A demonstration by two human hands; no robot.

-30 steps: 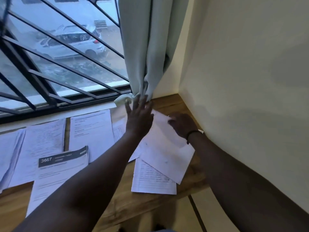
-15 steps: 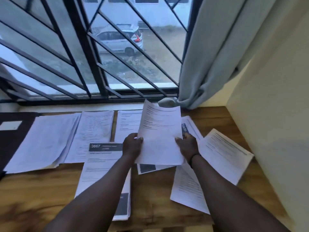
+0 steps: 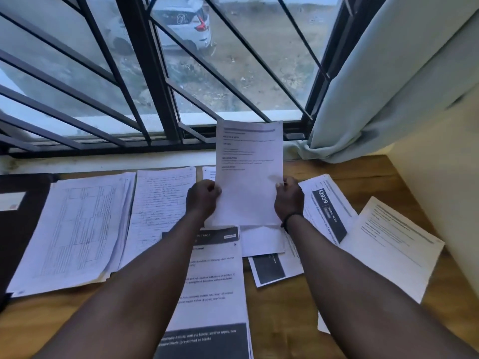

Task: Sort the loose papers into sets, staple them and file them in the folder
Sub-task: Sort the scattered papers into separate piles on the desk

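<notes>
White paper fills the middle of the frame: a printed sheet [image 3: 248, 174] held upright above the desk [image 3: 285, 307], its top edge against the window bars [image 3: 145, 81]. The left hand [image 3: 203, 200] grasps its left edge, fingers curled round; the right hand [image 3: 289, 199] pinches the right edge, thumb on the front. The small print is too blurred to read. Both forearms cover parts of the papers beneath — a long page with dark bands [image 3: 215, 286] runs off the bottom edge, half hidden by the left arm. At lower left a thick stack with ruled tables [image 3: 75, 231] lies flat, a handwritten page [image 3: 160, 206] just beside it. A dark folder [image 3: 18, 229] is cut off at the left edge. To the right, a page marked 2939 [image 3: 326, 206] and a tilted sheet [image 3: 391, 244] overlap loosely near the wall [image 3: 440, 177]. Bare wood grain shows only at lower left and lower centre-right. A pale curtain [image 3: 388, 86] hangs in folds at upper right — its hem touches the desk's far corner.
</notes>
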